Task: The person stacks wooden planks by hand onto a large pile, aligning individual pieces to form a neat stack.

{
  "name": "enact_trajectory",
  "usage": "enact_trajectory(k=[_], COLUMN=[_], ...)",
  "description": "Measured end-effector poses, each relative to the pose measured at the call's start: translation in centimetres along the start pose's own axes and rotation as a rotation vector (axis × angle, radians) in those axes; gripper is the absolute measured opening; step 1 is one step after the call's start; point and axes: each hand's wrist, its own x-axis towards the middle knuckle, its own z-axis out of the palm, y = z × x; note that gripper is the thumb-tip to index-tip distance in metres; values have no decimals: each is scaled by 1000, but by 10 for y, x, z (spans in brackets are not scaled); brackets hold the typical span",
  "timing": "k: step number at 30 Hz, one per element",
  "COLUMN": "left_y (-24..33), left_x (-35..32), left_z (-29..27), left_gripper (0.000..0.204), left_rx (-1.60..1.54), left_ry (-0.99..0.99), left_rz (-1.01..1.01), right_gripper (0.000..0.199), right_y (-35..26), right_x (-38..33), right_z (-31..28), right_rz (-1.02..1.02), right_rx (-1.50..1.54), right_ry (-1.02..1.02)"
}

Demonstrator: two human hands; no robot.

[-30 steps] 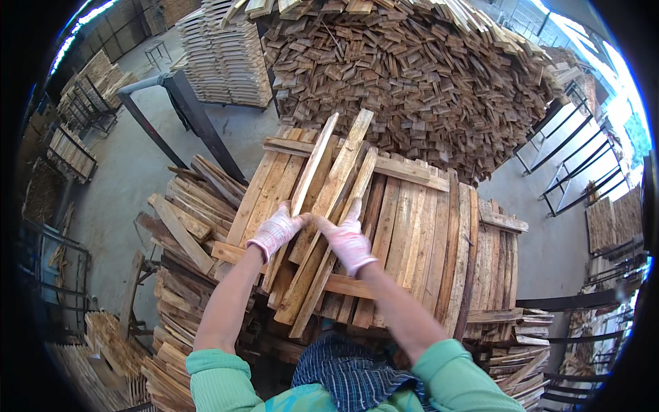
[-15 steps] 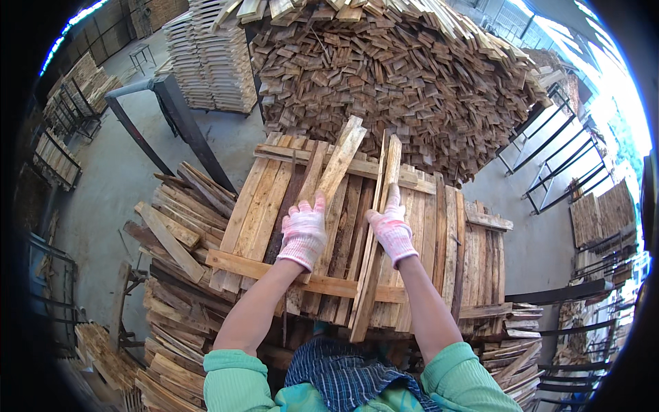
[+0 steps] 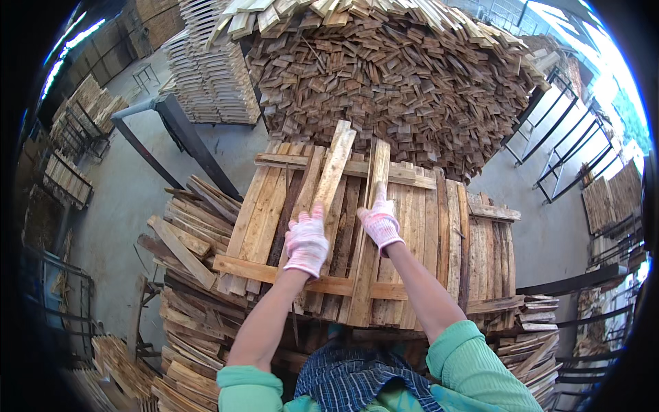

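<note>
My left hand [image 3: 307, 242], in a white and pink knit glove, is closed over a pale wooden plank [image 3: 336, 163], its fingers partly spread. A browner plank [image 3: 308, 180] lies close along its left side. My right hand [image 3: 380, 223], gloved alike, grips another long plank [image 3: 364, 275] with its thumb at the left edge and its index finger stretched along the wood. Both held planks lie lengthwise across the far crosspiece [image 3: 412, 176] and the near crosspiece [image 3: 247, 268], above a bed of side-by-side boards [image 3: 419, 226]. The undersides of my fingers are hidden.
A tall heap of short wood pieces [image 3: 384, 89] rises just beyond the boards. Loose planks pile up at the left [image 3: 182, 250] and lower right [image 3: 535, 343]. A dark metal frame [image 3: 192, 141] stands at left; metal racks [image 3: 576, 151] stand at far right.
The planks under my right hand, one standing on edge before, now lie together flatter. My right hand has shifted slightly left. The whole view has tilted a little.
</note>
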Motion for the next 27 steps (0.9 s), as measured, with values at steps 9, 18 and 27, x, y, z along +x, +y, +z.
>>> enact_trajectory(k=[9,18,27], left_y=[-44,-130,-60], left_x=[6,-41,-59], left_z=[-6,-55,-27], left_gripper=[59,54,67], left_rx=[-537,-862,-391], left_ry=[-176,401,11], left_rz=[-159,-122,-78], right_gripper=[100,109,115], right_y=[22,-2,-12], right_x=[58,66,-42], right_z=[51,51,-21], right_rz=[-321,90,178], right_rx=[342,838,688], right_ry=[129,-522,-386])
